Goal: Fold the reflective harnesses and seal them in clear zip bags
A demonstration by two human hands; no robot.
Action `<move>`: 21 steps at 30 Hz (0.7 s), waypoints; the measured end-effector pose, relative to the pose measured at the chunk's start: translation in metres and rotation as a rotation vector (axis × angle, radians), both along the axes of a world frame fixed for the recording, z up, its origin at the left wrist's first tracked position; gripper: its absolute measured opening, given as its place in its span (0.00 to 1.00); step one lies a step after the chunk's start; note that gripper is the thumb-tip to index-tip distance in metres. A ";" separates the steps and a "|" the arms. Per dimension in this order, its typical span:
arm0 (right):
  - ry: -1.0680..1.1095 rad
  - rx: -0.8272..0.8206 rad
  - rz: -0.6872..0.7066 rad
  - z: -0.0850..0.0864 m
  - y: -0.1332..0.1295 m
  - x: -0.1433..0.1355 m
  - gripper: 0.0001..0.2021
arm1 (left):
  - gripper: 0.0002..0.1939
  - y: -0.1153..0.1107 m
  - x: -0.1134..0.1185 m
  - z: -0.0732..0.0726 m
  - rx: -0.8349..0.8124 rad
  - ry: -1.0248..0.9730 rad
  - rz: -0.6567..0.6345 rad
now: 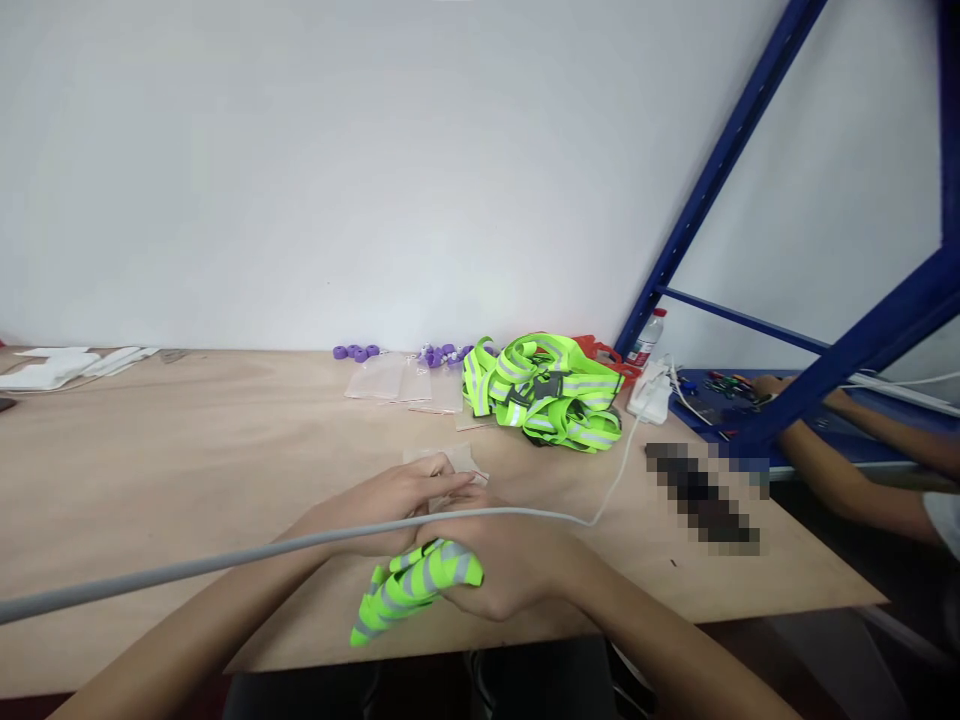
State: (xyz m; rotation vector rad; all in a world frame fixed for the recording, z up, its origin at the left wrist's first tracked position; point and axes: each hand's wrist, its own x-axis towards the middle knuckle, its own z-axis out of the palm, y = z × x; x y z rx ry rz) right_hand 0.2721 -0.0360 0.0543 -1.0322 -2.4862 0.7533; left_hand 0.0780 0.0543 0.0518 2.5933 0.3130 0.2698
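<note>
Where the hands [397,490] [506,560] meet, a pale cable [300,544] crosses.

My feed shows passing room over the wooden tabletop [172,450] at middle left; a pale cable [187,571] bars lower centre, piled reflective straps [577,385] block right of centre, a blue metal frame [877,335] far right.

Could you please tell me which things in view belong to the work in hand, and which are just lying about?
Seemingly in use:
- striped green strap, in the right hand
- clear bag, just beyond the left hand
- probably the pile of similar straps

Apparently just lying about:
- purple pieces
- red-capped bottle
- white power strip
- white sheets
</note>
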 end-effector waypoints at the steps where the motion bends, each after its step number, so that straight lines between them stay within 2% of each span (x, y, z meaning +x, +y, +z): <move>1: -0.015 -0.050 0.004 0.001 0.002 0.000 0.16 | 0.30 0.000 0.001 0.001 -0.021 -0.022 -0.015; 4: -0.013 -0.173 0.028 0.003 0.006 0.002 0.21 | 0.31 0.003 0.003 0.002 0.040 -0.060 0.019; 8: 0.078 -0.284 0.039 0.003 0.008 0.009 0.22 | 0.31 0.006 0.006 -0.007 0.354 -0.061 0.152; 11: 0.138 -0.290 0.052 0.000 0.008 0.015 0.21 | 0.27 0.003 0.007 -0.015 0.462 -0.041 0.220; 13: 0.146 -0.277 0.025 -0.002 0.006 0.017 0.21 | 0.27 -0.001 0.007 -0.018 0.438 -0.018 0.247; 16: 0.163 -0.268 -0.059 -0.003 -0.003 0.020 0.20 | 0.30 -0.006 0.005 -0.020 0.316 0.030 0.261; 21: 0.282 -0.134 -0.242 -0.007 -0.031 0.032 0.19 | 0.34 -0.010 0.003 -0.013 0.144 0.045 0.241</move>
